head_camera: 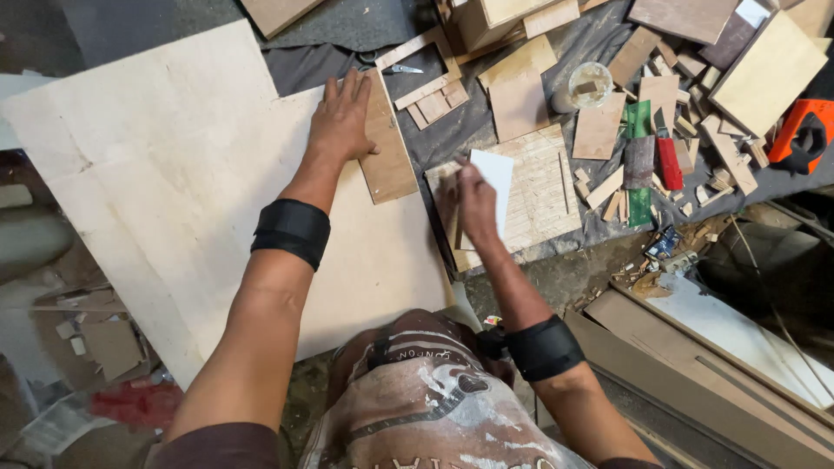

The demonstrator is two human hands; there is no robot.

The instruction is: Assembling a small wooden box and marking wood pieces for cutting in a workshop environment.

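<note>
My left hand (341,117) lies flat, fingers spread, on a narrow brown wood strip (388,156) at the right edge of a large pale plywood sheet (156,174). My right hand (473,195) pinches a white rectangular sheet of paper (495,187) over a square panel of glued wood slats (539,195). A thin wooden stick seems to stand beside its fingers. Both wrists wear black bands.
Wood offcuts, small blocks and frames (426,78) litter the dark cloth ahead. A clear plastic cup (591,84), a red-handled tool (669,163), green strips and an orange tool (804,130) lie to the right. Long boards (695,365) sit at lower right.
</note>
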